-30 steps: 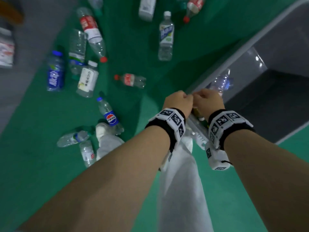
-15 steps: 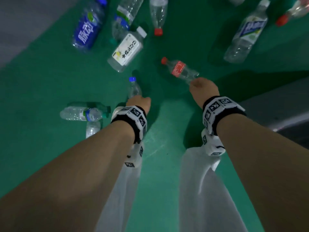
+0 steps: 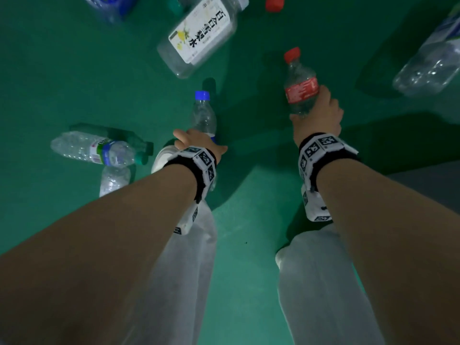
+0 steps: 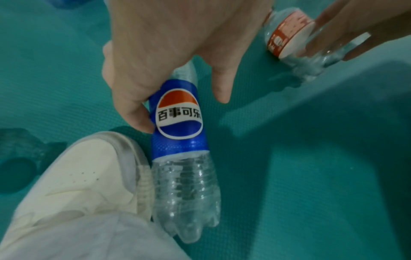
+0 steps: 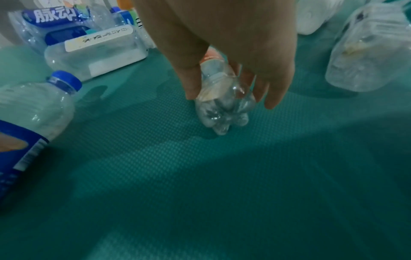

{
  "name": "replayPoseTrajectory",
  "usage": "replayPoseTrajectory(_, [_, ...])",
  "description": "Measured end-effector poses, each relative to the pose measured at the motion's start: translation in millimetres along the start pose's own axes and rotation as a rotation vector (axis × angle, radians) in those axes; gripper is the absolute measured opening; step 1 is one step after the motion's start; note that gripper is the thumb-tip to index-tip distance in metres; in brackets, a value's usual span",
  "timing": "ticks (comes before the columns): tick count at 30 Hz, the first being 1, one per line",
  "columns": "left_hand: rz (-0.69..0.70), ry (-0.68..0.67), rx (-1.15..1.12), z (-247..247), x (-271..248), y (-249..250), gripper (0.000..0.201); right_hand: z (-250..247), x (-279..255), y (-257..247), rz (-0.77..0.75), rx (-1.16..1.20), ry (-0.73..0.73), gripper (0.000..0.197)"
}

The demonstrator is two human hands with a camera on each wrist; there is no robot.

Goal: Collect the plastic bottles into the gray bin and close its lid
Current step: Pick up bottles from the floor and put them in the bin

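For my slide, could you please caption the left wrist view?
Left hand grips a blue-labelled cola bottle beside a white shoe.

Head view count: eight bottles at least partly visible on the green floor (image 3: 62,70), including the blue-cap bottle (image 3: 203,115) and red-label bottle (image 3: 300,88); two hands; two wristbands; one shoe (image 3: 161,158).

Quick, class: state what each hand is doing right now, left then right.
Left hand: holding the blue-label bottle on the floor.
Right hand: holding the red-label bottle.
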State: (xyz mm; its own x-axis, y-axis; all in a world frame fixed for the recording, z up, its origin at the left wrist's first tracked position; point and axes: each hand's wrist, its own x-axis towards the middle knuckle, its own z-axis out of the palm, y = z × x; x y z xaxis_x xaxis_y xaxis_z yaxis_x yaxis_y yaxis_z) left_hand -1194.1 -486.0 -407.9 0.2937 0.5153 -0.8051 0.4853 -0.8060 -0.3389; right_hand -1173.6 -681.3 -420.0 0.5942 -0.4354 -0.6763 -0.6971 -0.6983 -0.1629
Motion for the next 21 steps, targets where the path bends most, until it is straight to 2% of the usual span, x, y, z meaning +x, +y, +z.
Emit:
replayPoseTrajectory(4, [-0.042, 0.029, -0.137, 4, 9, -3, 0.082, 5, -6, 10, 0.045, 0.154, -0.048, 0.066])
replayPoseTrajectory(9, [0.078, 0.025, -0.223, 7, -11, -3, 0.067, 3, -38, 27, 0.045, 0.217, -0.107, 0.064])
replayPoseTrajectory(14, [0.223, -0.015, -0.345, -8, -65, 6, 0.060, -19, -84, 44, 0.119, 0.315, -0.154, 0.064])
replayPoseTrajectory(21, [0.412, -0.042, -0.349, -34, -153, 9, 0.058, -75, -149, 68, 0.153, 0.370, -0.173, 0.064])
